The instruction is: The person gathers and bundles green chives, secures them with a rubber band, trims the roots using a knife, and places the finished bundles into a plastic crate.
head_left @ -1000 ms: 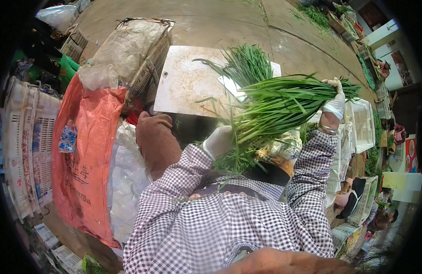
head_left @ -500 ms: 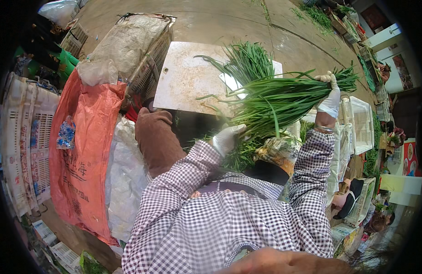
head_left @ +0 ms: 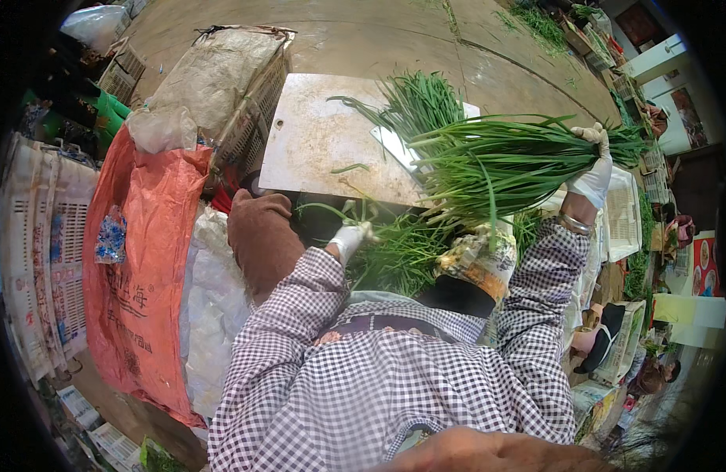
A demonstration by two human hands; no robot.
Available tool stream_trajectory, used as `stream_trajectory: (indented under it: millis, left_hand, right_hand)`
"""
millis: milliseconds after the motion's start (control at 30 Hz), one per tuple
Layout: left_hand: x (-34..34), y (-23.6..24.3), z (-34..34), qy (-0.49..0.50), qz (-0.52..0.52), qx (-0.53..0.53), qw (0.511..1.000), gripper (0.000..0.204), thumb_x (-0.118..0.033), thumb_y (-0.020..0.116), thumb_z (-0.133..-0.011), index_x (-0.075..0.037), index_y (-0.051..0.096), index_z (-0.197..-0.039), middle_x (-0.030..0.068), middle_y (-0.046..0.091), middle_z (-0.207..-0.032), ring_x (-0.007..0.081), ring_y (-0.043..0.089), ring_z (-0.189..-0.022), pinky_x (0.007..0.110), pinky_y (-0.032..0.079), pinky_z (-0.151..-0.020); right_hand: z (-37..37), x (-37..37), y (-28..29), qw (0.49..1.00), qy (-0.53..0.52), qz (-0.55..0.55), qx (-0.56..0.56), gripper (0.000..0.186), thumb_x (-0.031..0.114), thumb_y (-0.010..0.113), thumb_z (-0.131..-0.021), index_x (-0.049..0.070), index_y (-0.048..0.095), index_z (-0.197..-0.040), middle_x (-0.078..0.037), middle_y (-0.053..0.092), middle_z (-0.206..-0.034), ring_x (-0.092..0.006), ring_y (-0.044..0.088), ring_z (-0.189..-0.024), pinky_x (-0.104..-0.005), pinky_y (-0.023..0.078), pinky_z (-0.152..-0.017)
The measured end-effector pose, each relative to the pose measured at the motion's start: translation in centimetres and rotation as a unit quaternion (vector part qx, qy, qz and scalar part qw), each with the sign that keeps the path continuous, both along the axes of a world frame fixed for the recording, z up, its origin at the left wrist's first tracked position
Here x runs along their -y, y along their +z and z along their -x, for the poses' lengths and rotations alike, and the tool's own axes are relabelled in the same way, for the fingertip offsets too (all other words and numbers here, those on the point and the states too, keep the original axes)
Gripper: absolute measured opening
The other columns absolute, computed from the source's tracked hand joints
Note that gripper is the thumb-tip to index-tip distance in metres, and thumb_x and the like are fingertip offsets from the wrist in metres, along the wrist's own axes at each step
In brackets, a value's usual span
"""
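Observation:
My right hand (head_left: 591, 175), in a white glove, is closed round the middle of a large bunch of garlic chives (head_left: 497, 161). The bunch lies sideways in the air, its pale cut ends to the left. My left hand (head_left: 351, 237), also gloved, is apart from the bunch and low over my lap, closed on a few loose chive leaves (head_left: 353, 209). Below and beside it spreads a heap of loose green trimmings (head_left: 402, 256). A second bunch of chives (head_left: 426, 98) rests on the white board (head_left: 324, 130) in front of me, partly hidden by the held one.
An orange-red woven sack (head_left: 147, 259) and a covered crate (head_left: 221, 79) stand on my left. White plastic crates (head_left: 621, 216) stand on the right, with more greens and people beyond. A white flat piece (head_left: 394, 145) lies on the board.
My left hand has come away from the bunch's cut ends and moved left and down with a few leaves. My right hand has carried the bunch slightly right.

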State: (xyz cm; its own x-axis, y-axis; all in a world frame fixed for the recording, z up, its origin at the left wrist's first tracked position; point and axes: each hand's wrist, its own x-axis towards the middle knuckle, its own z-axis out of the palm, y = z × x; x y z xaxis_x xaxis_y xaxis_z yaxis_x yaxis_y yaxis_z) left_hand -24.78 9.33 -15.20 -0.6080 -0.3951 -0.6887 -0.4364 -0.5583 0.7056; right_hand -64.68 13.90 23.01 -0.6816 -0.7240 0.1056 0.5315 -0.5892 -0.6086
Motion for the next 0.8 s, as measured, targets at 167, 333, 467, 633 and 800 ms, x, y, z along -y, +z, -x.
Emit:
stream_trajectory:
  millis: [167, 333, 467, 633, 800]
  left_hand:
    - [-2.9, 11.8, 5.3, 0.099, -0.104, -0.364, 0.920, 0.064, -0.057, 0.047, -0.095, -0.011, 0.045, -0.138, 0.0111, 0.051, -0.137, 0.0232, 0.054, -0.118, 0.039, 0.045, -0.100]
    - [-1.9, 16.2, 3.5, -0.022, -0.123, -0.500, 0.857, 0.092, -0.071, 0.052, -0.083, -0.014, 0.026, -0.151, 0.0130, 0.039, -0.149, 0.0316, 0.042, -0.133, 0.049, 0.047, -0.101]
    - [-3.1, 14.9, 5.0, 0.017, -0.231, -0.546, 0.805, 0.093, -0.061, 0.061, -0.084, -0.010, 0.023, -0.151, 0.0196, 0.037, -0.149, 0.0339, 0.058, -0.118, 0.041, 0.059, -0.082]
    - [-2.4, 11.6, 5.5, -0.066, -0.322, -0.543, 0.772, 0.077, -0.035, 0.069, -0.089, -0.009, 0.028, -0.148, 0.0209, 0.055, -0.127, 0.0176, 0.065, -0.080, 0.020, 0.053, -0.053]
    - [-2.8, 14.9, 3.6, -0.106, -0.234, -0.543, 0.799, 0.040, -0.046, 0.052, -0.097, -0.008, 0.050, -0.112, -0.0063, 0.043, -0.069, 0.0053, 0.032, -0.050, 0.022, 0.023, -0.044]
  right_hand:
    - [-0.6, 1.5, -3.6, 0.990, -0.067, -0.115, -0.042, 0.011, 0.011, 0.062, -0.092, 0.002, 0.059, -0.088, -0.007, 0.058, -0.070, -0.0238, 0.057, -0.070, -0.0409, 0.051, -0.079]
    - [2.6, 0.7, -5.0, 0.992, -0.040, -0.091, 0.073, 0.013, 0.011, 0.059, -0.090, 0.004, 0.057, -0.079, -0.005, 0.059, -0.067, -0.0230, 0.057, -0.068, -0.0405, 0.053, -0.077]
    - [4.6, 1.9, -9.8, 0.981, -0.101, -0.152, 0.067, 0.015, 0.013, 0.060, -0.091, 0.001, 0.061, -0.083, -0.011, 0.064, -0.071, -0.0260, 0.058, -0.065, -0.0418, 0.053, -0.076]
    - [3.7, 2.1, -10.1, 0.980, -0.078, -0.123, 0.135, 0.015, 0.014, 0.059, -0.093, 0.001, 0.061, -0.085, -0.005, 0.059, -0.068, -0.0211, 0.055, -0.064, -0.0402, 0.052, -0.076]
    - [4.8, 1.4, -8.8, 0.987, -0.056, -0.129, 0.076, 0.014, 0.013, 0.059, -0.093, 0.002, 0.060, -0.085, -0.006, 0.060, -0.069, -0.0212, 0.056, -0.065, -0.0397, 0.052, -0.076]
